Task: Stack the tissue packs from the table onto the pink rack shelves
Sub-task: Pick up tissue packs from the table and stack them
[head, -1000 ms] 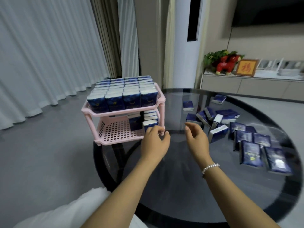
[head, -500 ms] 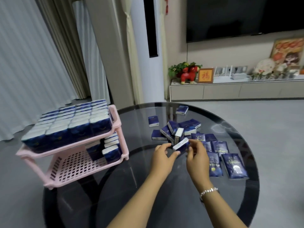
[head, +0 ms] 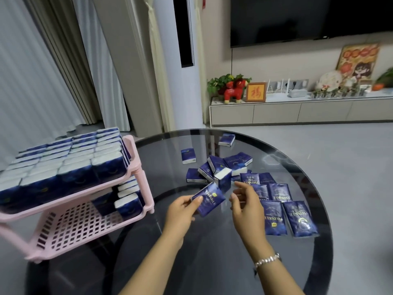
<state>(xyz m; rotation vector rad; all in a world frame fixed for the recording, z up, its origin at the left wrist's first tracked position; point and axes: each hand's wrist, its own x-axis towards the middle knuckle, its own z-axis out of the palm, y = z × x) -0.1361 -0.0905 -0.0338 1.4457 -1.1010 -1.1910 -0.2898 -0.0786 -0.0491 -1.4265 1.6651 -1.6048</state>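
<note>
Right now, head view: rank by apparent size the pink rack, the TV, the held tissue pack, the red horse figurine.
1. TV, cropped by the frame
2. pink rack; near the camera, so its order against the TV is unsure
3. held tissue pack
4. red horse figurine; similar to the pack

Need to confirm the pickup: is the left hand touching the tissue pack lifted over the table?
Touching. The head view shows the left hand pinching the tissue pack at its near end, thumb on its top face. The right hand is apart, fingers loosely curled.
</note>
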